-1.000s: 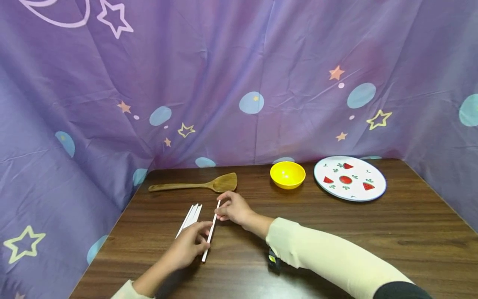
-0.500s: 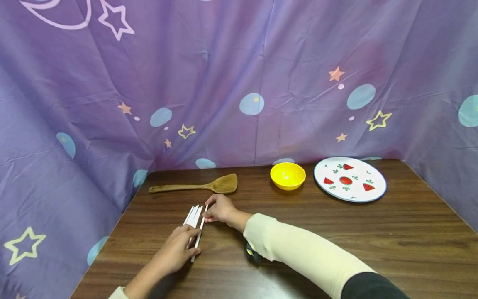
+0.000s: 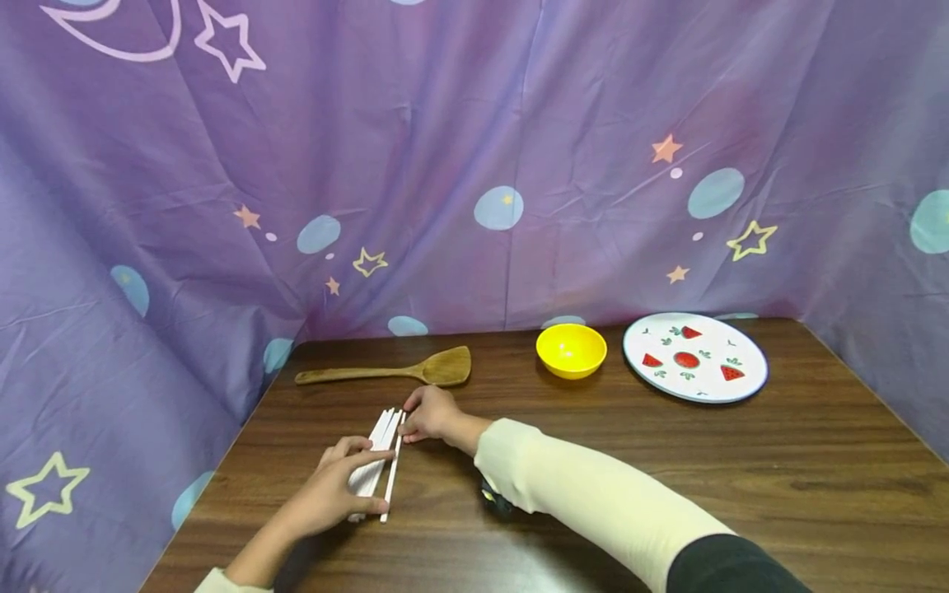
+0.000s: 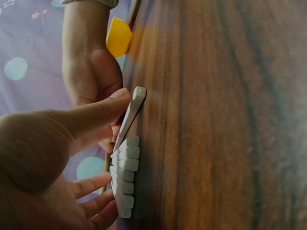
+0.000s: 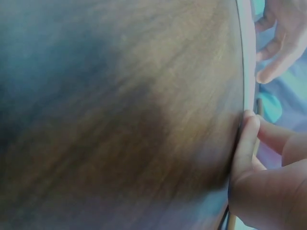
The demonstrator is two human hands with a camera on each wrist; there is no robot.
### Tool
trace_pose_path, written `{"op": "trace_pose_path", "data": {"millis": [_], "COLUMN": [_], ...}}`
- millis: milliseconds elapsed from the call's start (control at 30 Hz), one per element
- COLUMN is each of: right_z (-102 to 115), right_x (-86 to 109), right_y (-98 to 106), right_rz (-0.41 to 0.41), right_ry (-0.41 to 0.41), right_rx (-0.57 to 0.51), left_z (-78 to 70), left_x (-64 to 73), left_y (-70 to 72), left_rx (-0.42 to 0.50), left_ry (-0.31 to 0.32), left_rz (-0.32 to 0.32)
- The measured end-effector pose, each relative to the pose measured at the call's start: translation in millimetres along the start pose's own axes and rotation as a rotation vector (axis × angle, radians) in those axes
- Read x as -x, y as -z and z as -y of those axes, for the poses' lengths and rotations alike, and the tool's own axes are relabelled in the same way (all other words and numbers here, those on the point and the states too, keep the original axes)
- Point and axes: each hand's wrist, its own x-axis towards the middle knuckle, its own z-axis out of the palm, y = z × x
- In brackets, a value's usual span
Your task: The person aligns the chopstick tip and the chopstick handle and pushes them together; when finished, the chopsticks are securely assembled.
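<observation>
Several white chopsticks (image 3: 381, 428) lie side by side on the table, their square ends in a row (image 4: 125, 176) in the left wrist view. One more chopstick (image 3: 394, 479) lies along their right side, its near end (image 4: 138, 96) a little apart from the row. My right hand (image 3: 432, 414) pinches that chopstick near its far end, thumb and fingertip on it (image 5: 248, 62). Over the row, my left hand (image 3: 322, 492) is spread; its straight thumb and forefinger touch the single chopstick, while the other fingertips reach the row's far side.
A wooden spatula (image 3: 445, 366) lies behind the chopsticks. Further right stand a yellow bowl (image 3: 571, 352) and a white oval plate (image 3: 712, 383) with watermelon pictures. A purple patterned cloth (image 3: 445, 165) hangs behind and beside the brown wooden table (image 3: 667, 461).
Both hands have moved left with the single chopstick, bringing it up beside the others. My left hand's fingers have spread out across the row.
</observation>
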Motion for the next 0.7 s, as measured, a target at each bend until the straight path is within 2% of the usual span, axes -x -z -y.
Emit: {"op": "trace_pose_path", "data": {"millis": [167,367,467,700], "right_z": [4,9,9,8], "right_x": [-0.6,-2.9,-4.3,-3.3], "right_y": [0,-4,-6,-4], "right_rz": [0.01,-0.032,-0.041,-0.019], "right_ry": [-0.026,-0.029,-0.03,-0.028], "right_rx": [0.038,0.19,0.233,0.221], "left_z": [-3.3,-11.3,-14.2,-14.8], "left_x": [-0.4,-1.9,-2.2,-2.2], "left_y": [-3.7,-6.4,-6.4,-6.9], "left_rx": [-0.056,-0.137,-0.138,-0.082], "left_ry": [-0.017,-0.021,-0.019,0.005], "left_rz": [-0.019,-0.032,-0.038,-0.017]}}
